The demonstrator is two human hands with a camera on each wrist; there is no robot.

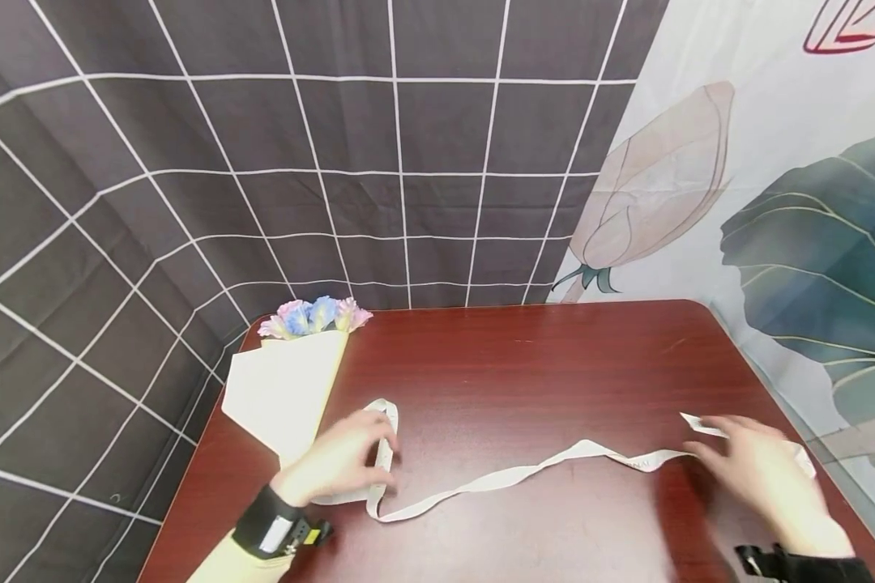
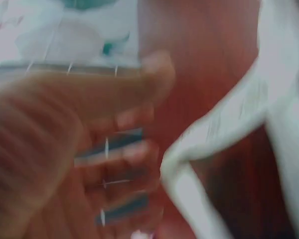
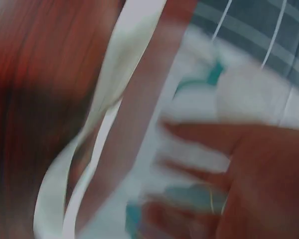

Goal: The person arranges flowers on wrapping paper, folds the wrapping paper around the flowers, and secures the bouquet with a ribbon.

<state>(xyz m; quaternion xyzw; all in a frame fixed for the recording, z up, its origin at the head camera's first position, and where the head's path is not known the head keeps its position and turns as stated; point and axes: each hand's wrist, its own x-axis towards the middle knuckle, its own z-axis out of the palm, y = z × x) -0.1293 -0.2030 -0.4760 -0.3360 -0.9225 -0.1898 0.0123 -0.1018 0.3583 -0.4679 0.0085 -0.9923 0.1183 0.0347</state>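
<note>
Left hand (image 1: 339, 461) pinching ribbon (image 1: 510, 476) loop, right hand (image 1: 754, 470) flat on ribbon (near table (image 1: 525, 356) edge), bare tabletop between.

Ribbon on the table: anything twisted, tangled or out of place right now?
The ribbon lies loose and twisted across the table, looped near the left hand, its other end by the right hand. The bouquet overhangs the table's left edge.

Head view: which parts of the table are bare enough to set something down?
The table is bare behind the ribbon, right of the bouquet, and along the near edge between the wrists. It is crowded at the left hand, where the ribbon loops against the bouquet, and at the right hand.
</note>
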